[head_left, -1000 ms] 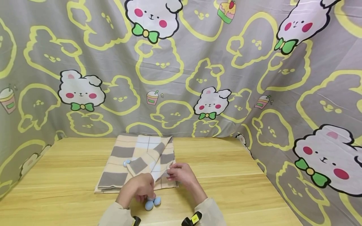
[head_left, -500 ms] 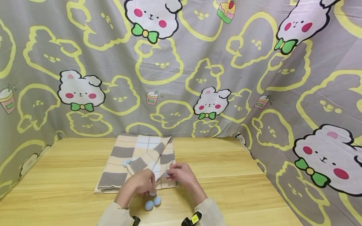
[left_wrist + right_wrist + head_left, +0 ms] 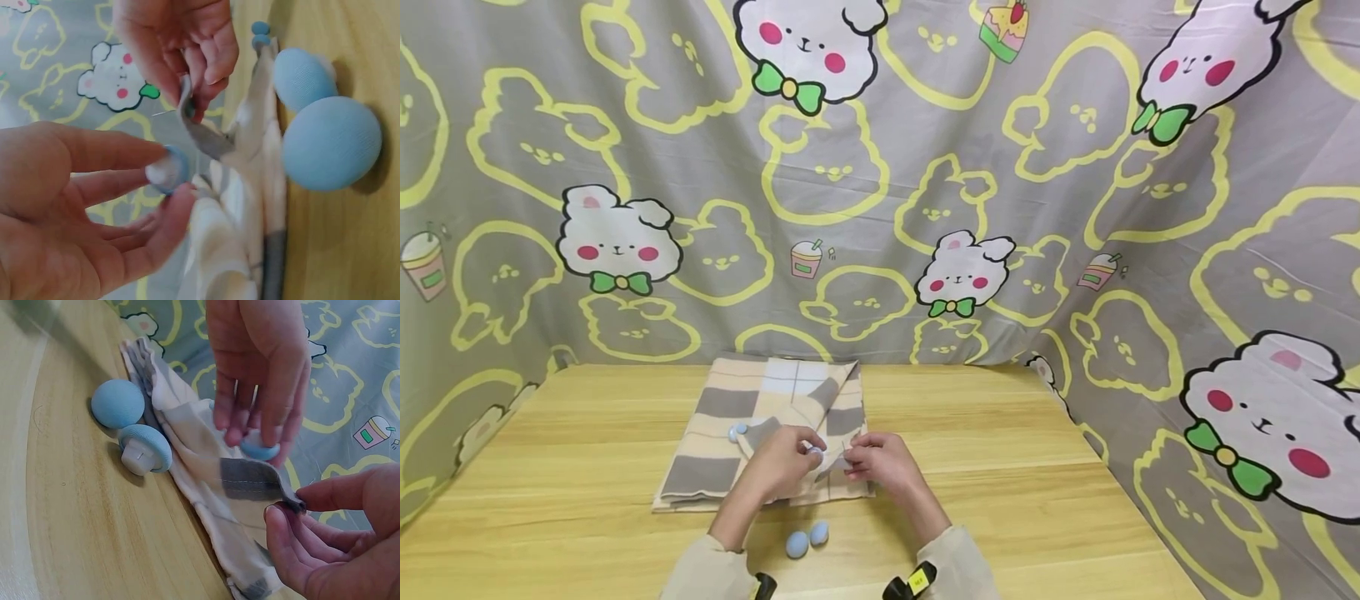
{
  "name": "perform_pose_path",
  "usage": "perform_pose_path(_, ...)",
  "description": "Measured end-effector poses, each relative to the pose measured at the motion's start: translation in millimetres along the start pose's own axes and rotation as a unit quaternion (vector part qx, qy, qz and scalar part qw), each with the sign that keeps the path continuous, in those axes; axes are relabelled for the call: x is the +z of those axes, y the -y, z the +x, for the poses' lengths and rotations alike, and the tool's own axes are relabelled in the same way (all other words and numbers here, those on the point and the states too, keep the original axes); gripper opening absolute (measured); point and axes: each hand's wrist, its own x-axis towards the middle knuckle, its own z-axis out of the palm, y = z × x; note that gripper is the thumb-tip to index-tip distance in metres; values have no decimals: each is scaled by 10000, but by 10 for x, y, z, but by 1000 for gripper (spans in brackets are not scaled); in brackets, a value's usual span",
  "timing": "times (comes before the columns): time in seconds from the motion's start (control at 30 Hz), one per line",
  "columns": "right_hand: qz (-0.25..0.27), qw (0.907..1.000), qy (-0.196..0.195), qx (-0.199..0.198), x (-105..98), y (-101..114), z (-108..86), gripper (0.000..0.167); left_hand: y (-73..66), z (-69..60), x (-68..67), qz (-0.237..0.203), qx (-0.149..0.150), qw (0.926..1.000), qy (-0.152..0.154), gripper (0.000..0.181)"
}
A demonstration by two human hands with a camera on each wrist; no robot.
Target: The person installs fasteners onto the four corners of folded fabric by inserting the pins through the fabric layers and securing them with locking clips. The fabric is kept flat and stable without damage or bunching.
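A folded plaid blanket in beige, grey and white lies on the table. My left hand pinches a round blue quilt clip cap, its white inner side showing. The cap is beside the raised blanket corner, apart from it. My right hand pinches that grey corner between thumb and fingers. A thin metal pin sticks out of the corner towards the cap. Something blue shows under my right fingers, mostly hidden. Another blue clip sits on the blanket's left folded-over corner.
Two more blue clip pieces lie on the wooden table in front of the blanket; one shows a white stem. A patterned grey curtain borders the table's back and sides.
My left hand has lifted a blue cap from the group on the table and carried it up and right to the blanket corner. My right hand has stayed in place, pinching the corner.
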Motion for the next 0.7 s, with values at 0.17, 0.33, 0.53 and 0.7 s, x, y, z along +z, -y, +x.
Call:
perform_pose_path(0.17,-40,10000,-15,-24,-4,-12,9,27,40,71,95,-246,56,9980,-581,7)
perform_pose_path(0.33,9,10000,42,-25,-4,-6,21,22,33,102,140,-640,-89,9951,-750,9)
perform_pose_path(0.53,122,9999,85,77,4,-1,25,17,33,119,173,-1173,87,9890,-900,9)
perform_pose_path(0.7,133,9999,107,12,6,-3,15,18,21,125,194,-1536,125,9836,-937,15)
